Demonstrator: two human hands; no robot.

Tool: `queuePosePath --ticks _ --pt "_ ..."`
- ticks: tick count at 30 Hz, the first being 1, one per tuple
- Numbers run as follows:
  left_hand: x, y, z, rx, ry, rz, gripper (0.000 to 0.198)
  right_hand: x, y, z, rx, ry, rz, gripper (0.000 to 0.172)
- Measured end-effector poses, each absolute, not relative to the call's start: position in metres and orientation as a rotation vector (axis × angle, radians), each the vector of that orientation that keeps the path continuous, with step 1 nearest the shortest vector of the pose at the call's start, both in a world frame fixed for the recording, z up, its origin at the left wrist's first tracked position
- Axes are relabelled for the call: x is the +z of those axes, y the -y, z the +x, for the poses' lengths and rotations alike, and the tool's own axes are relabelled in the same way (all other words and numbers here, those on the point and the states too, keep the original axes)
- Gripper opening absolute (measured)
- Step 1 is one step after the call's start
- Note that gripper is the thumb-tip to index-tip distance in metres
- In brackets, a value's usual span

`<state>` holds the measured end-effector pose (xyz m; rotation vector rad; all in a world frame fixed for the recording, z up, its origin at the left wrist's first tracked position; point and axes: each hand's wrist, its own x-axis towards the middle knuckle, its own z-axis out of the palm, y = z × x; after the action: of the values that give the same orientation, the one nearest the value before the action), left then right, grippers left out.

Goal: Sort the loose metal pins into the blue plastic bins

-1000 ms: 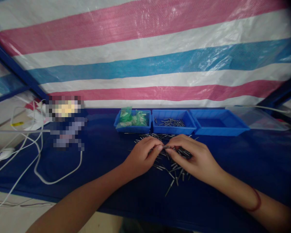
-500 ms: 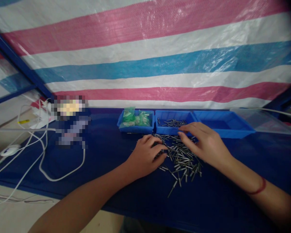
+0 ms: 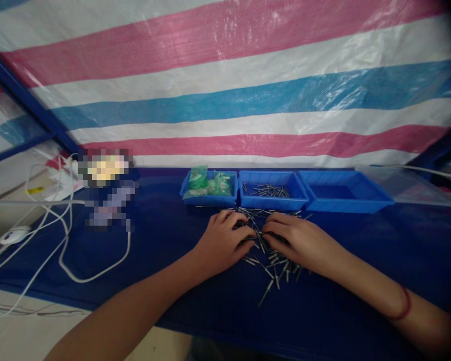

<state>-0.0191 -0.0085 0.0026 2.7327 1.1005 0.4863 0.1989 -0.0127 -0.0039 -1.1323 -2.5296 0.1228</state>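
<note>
A striped plastic tarpaulin [image 3: 225, 57] in pink, white and blue fills the top of the frame from where I stand. Below it stretches a dark blue table [image 3: 323, 318], with a white cable [image 3: 93, 280] looping over its left part. Two bare hands work right of centre. The left hand [image 3: 223, 243] rests over the pile with fingers bent and slightly spread; I can't tell whether they pinch anything. The right hand [image 3: 300, 240] faces it, fingers curled downward, tips among the metal; its grip is hidden from me too. Behind them stand three blue plastic bins in a row: the left bin [image 3: 209, 201], the middle bin [image 3: 272, 204] and the right bin [image 3: 349, 205]. The rivet pile [image 3: 281, 259] lies loose on the table, under and between both hands. Green packets [image 3: 220, 184] sit in the left bin. Smallest is the cluster of rivets [image 3: 269, 190] in the middle bin: a modest share, I'd judge, with most pieces remaining outside on the tabletop.
</note>
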Motion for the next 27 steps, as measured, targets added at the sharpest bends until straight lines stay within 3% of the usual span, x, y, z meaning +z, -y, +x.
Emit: queuePosePath --ticks 27 --pt "0.006 0.008 -0.017 0.563 -1.14 2.686 0.018 0.007 0.007 0.216 0.087 2.382 -1.413 0.02"
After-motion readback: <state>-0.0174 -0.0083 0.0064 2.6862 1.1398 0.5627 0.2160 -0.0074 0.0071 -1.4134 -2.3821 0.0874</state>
